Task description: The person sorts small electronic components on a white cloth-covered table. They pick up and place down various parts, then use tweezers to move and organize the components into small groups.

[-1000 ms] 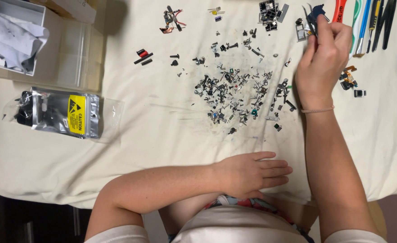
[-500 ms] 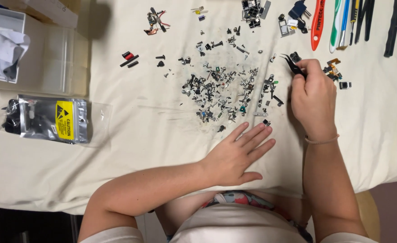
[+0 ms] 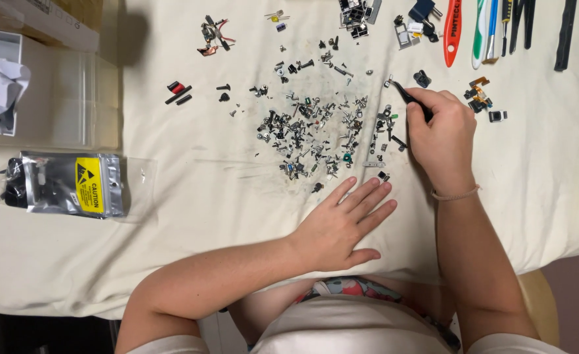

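right hand (image 3: pixel 441 134) pinching black tweezers (image 3: pixel 409 98) by the screw pile (image 3: pixel 315 128), left hand (image 3: pixel 342 226) flat on the cloth (image 3: pixel 191 216), fingers spread

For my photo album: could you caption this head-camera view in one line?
Right hand works black tweezers beside a pile of tiny screws while the left hand rests flat on cream cloth.

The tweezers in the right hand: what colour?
Black, seen in the head view: the tweezers poke out of the right hand.
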